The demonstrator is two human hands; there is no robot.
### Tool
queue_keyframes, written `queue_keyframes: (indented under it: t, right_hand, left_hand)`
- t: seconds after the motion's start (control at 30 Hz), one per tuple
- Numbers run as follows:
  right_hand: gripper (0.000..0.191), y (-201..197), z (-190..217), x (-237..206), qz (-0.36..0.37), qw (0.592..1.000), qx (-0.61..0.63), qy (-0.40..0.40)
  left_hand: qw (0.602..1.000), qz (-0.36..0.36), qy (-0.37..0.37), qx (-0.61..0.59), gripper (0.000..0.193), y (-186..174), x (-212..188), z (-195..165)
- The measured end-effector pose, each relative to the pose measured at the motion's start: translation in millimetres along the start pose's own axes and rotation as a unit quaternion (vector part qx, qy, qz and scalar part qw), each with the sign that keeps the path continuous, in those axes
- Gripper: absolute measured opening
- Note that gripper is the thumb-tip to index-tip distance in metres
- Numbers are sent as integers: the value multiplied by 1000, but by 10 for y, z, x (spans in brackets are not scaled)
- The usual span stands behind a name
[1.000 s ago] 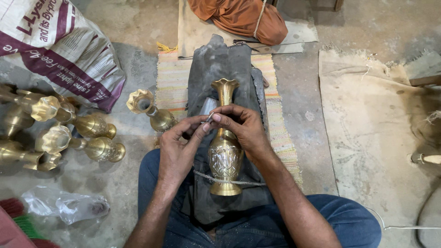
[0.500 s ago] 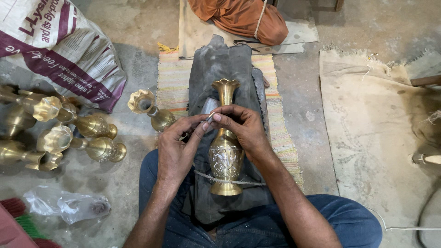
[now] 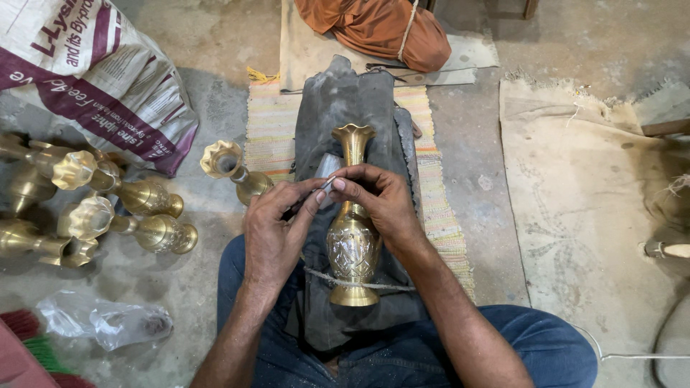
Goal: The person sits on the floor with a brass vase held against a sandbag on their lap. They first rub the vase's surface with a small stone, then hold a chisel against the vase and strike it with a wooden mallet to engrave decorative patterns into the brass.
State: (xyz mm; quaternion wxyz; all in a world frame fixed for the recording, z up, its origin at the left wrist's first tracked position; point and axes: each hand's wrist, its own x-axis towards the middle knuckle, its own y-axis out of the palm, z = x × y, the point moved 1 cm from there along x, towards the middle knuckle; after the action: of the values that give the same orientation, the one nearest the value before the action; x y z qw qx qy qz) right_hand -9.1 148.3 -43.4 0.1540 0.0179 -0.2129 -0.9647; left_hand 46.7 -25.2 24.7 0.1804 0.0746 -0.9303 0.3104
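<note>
A brass vase (image 3: 352,237) is laid along the person's lap, on a dark grey cloth (image 3: 345,108) draped over the knees. Its long axis is run straight away from the body: the round foot is turned toward the person, the fluted mouth is pointed up the picture toward the far mats. A thin cord (image 3: 316,274) is stretched across the vase just above the foot. The engraved belly is left showing below the hands.

The neck is gripped by the right hand (image 3: 381,205), fingers curled over it. A small slim metal tool (image 3: 327,185) is pinched between thumb and fingertips of the left hand (image 3: 277,233), and its tip is met by the right hand's fingertips (which part of the vase it touches cannot be told).

Under the grey cloth a striped woven mat (image 3: 269,129) is spread on the concrete floor (image 3: 474,158). Beyond it an orange cloth bundle (image 3: 374,29), tied with string, is set on a pale mat.

At the upper left a large woven sack (image 3: 93,79) is slumped, white with a broad maroon band and dark printing. Beside it more brass vases (image 3: 93,208) are heaped on their sides, one (image 3: 233,169) lying just beside the striped mat. A crumpled clear plastic bag (image 3: 108,323) is seen at the lower left. A beige sackcloth (image 3: 575,215) is spread at the right.
</note>
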Motion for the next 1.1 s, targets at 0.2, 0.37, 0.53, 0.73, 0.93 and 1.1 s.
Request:
queue_keyframes:
  t: [0.2, 0.37, 0.53, 0.73, 0.93, 1.1]
  right_hand:
    - [24, 6, 10, -4, 0, 1000, -7, -2]
    - [25, 18, 19, -7, -3, 1000, -5, 3]
    - [24, 19, 27, -11, 1, 1000, -4, 0]
    - [24, 9, 28, -21, 1, 1000, -5, 0]
    - [24, 16, 36, -22, 4, 1000, -6, -6]
    - [25, 16, 19, -22, -1, 1000, -17, 0]
  left_hand:
    - [997, 6, 27, 66, 20, -6, -23, 41]
    - [997, -2, 45, 68, 20, -5, -27, 87]
    - [997, 2, 37, 71, 20, 7, -26, 123]
    - [997, 5, 36, 65, 20, 19, -19, 118]
    - [998, 7, 27, 60, 21, 9, 5, 99]
    - [998, 5, 28, 57, 20, 7, 10, 111]
